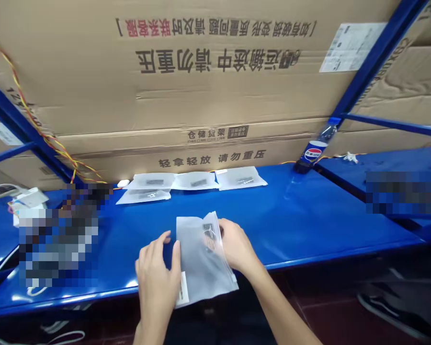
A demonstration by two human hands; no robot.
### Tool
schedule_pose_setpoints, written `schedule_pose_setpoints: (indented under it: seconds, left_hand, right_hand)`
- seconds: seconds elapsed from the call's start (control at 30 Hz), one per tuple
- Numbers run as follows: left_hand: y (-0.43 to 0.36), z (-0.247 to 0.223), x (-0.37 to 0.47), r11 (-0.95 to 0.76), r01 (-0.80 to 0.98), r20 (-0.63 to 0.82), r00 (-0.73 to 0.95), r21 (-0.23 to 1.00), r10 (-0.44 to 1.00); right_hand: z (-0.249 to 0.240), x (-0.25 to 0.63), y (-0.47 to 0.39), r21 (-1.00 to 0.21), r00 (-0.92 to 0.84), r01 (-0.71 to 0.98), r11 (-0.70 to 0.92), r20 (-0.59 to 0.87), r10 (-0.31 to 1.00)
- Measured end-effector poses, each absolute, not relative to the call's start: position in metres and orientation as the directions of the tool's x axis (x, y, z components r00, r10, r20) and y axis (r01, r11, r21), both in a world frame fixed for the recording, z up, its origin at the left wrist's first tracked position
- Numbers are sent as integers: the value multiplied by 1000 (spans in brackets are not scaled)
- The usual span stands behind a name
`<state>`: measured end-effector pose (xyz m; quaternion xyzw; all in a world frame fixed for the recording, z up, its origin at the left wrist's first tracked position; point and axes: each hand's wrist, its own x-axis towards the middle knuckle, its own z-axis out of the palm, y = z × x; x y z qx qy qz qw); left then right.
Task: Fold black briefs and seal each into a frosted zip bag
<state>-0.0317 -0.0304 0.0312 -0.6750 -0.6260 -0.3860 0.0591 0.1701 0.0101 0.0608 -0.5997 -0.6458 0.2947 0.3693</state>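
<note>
A frosted zip bag (197,268) hangs partly over the front edge of the blue table, a white label (182,290) at its lower left. My left hand (156,268) is at the bag's left side, its thumb against that edge and its fingers apart. At the right edge, beside the zip, is my right hand (235,244). Its closed fingers show blurrily through the film, around a small dark item (208,231); its kind is unclear. Farther back lie several similar bags (196,181) with dark contents, one partly overlapped by another.
A cola bottle (313,148) leans at the back right by a blue post. A large cardboard box (215,100) stands behind the blue table (290,225). Yellow and red wires (59,148) run down the left post. A white adapter (28,201) and a pixelated patch are at left.
</note>
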Motion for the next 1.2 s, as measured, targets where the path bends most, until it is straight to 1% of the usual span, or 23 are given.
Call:
schedule_pose_setpoints:
  seconds: [0.07,0.13,0.2,0.27,0.3,0.33,0.37,0.4,0.47,0.53,0.6,0.67,0.7,0.77,0.83,0.9,0.93,1.0,1.07,1.13,1.2]
  left_hand:
    - [-25,28,-40,-129,896,500,-114,425,858]
    - [-23,29,-40,-131,862,429,-107,490,897]
    - [-22,34,-37,-152,807,387,-101,570,917]
    - [-22,40,-38,-151,758,386,-142,634,911]
    - [-22,43,-41,-137,746,398,-182,651,899]
    - [-20,45,-46,-113,747,412,-228,655,882]
    - [-19,46,-54,-80,758,427,-273,647,862]
    - [-16,46,-63,-41,776,436,-309,630,845]
    - [-10,45,-83,39,815,438,-350,578,828]
    - [-6,44,-101,85,854,441,-347,512,828]
    - [-7,44,-109,91,898,479,-313,431,820]
    - [-13,50,-105,76,932,572,-281,355,771]
    - [-18,53,-99,51,944,630,-257,326,733]
    - [-28,62,-77,-64,956,737,-176,285,652]
    - [-36,67,-49,-258,927,789,-62,272,612]
    - [-38,68,-20,-420,850,762,35,318,647]
    - [-36,67,-7,-465,810,731,67,357,679]
    - [-27,62,15,-479,767,678,80,426,731]
    - [-15,56,29,-439,761,631,51,478,774]
    - [-4,50,36,-390,757,580,17,525,814]
    - [2,44,38,-364,752,541,12,550,841]
  right_hand:
    - [57,162,11,-917,-58,383,113,99,993]
    - [52,155,10,-984,-77,168,64,51,996]
    - [45,153,7,-1000,-18,13,20,20,1000]
    - [40,156,4,-998,88,-63,13,7,996]
    - [38,160,2,-997,142,-73,12,1,990]
    - [36,165,1,-998,190,-55,7,-4,982]
    - [34,171,-1,-1000,237,-1,-1,-2,972]
    - [33,178,-3,-996,283,86,-7,17,959]
    - [32,191,-6,-943,339,332,8,127,932]
    - [31,200,-10,-808,327,586,56,299,897]
    - [33,202,-15,-647,256,754,116,452,855]
    - [36,198,-19,-521,112,825,217,528,842]
    - [37,194,-20,-486,36,829,275,537,843]
    - [37,186,-20,-470,-63,806,360,536,842]
    - [35,179,-18,-508,-56,774,378,540,840]
    - [32,174,-15,-579,0,726,370,539,843]
    - [31,173,-14,-628,39,692,356,525,850]
    - [32,171,-13,-734,108,602,315,465,878]
    - [36,172,-12,-819,130,502,277,388,912]
    - [39,175,-12,-879,148,403,255,337,930]
    - [40,182,-10,-925,229,291,245,316,921]
